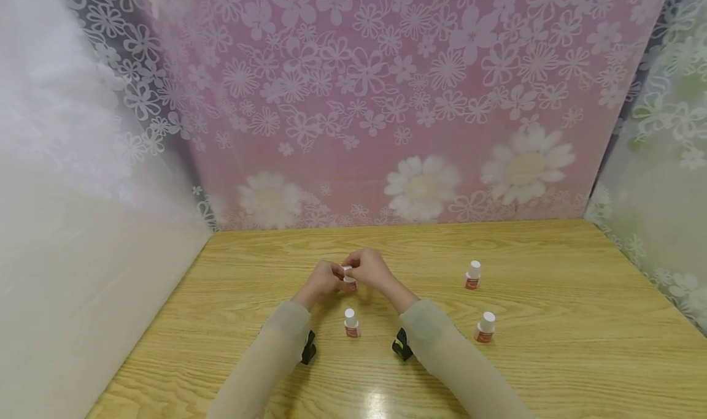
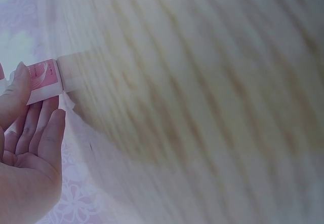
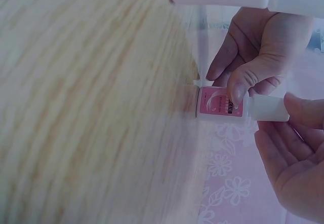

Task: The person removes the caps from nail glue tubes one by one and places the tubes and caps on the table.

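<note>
My left hand [image 1: 324,279] holds a small white bottle [image 3: 215,102] with a pink label, thumb on the label and fingers behind. The bottle stands upright at the tabletop, in the middle of the head view. From the right, my right hand [image 1: 371,269] pinches its white cap [image 3: 271,108] between thumb and fingers. In the left wrist view the label side of the bottle [image 2: 45,77] shows beside my left thumb, while its upper part is cut off by the frame edge.
A similar bottle [image 1: 351,324] stands nearer, between my forearms. Two more, a far bottle [image 1: 472,275] and a near bottle [image 1: 485,328], stand to the right on the wooden table [image 1: 552,272]. A pink flowered curtain [image 1: 342,100] hangs behind; pale sheets flank both sides.
</note>
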Motion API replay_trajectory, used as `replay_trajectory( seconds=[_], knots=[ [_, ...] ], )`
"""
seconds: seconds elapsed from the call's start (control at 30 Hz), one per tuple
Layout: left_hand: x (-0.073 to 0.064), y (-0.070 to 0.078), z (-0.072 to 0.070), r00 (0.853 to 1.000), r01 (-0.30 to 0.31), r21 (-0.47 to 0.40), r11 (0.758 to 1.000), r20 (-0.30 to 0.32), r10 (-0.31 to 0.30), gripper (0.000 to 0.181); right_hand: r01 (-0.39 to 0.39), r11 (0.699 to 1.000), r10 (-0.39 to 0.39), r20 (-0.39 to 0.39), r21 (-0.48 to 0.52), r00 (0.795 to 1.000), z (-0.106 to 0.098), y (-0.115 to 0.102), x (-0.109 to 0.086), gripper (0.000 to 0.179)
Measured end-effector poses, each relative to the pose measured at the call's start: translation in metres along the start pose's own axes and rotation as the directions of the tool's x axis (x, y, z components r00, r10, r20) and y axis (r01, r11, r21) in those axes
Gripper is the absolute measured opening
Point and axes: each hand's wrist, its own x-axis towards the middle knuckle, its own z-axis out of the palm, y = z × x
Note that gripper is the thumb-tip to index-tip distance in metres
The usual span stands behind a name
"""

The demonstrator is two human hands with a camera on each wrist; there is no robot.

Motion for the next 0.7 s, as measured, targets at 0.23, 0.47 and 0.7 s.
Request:
replay_trajectory(
  seconds=[0.23,0.47,0.7],
  knots=[
    [-0.0016,0.0002,-0.002,1.0,0.006,0.013,1.0,-0.002,-0.006,0.018,0.019,1.0,-0.02,0.035,0.013,0.999,-0.0008,-0.0024,0.0002,0.015],
    [-0.0027,0.0004,-0.0018,1.0,0.021,0.008,1.0,-0.007,-0.021,0.018,0.011,0.998,-0.014,0.052,0.065,0.999,-0.0001,0.0013,-0.0001,0.03],
    [-0.0024,0.0024,-0.001,1.0,0.01,-0.004,1.0,-0.004,-0.01,0.015,-0.033,0.999,0.033,0.002,0.042,0.999,0.0008,0.0007,-0.0008,0.024]
  ],
)
